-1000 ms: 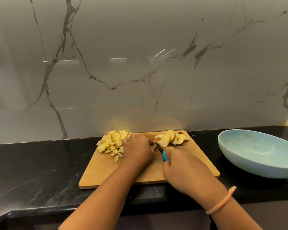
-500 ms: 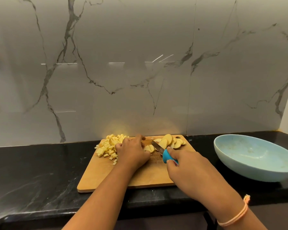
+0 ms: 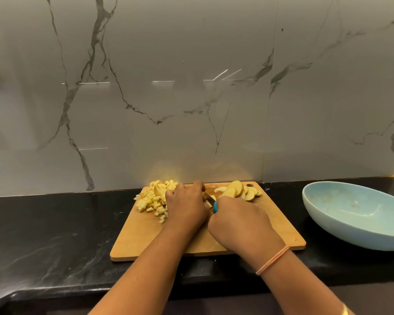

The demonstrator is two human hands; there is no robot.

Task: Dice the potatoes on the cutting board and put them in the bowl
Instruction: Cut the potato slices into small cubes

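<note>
Both forearms reach in from the near edge. The left grip (image 3: 185,205) sits knuckles up, its fingertips hidden; the right grip (image 3: 241,221), just beside it, clasps a knife (image 3: 215,206) handle.

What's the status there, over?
Right hand grips knife, left hand holds potato piece. Diced pile, slices on board. Bowl without potato. Nothing in way.

Dim, warm indoor light. Thin white glare streaks cross the glossy marble wall (image 3: 191,98) mid-frame, and a yellowish glow sits on it above the potato dice (image 3: 155,197). The wide-angle lens bends the desk (image 3: 43,223) edge at lower left. Focus is soft overall.
</note>
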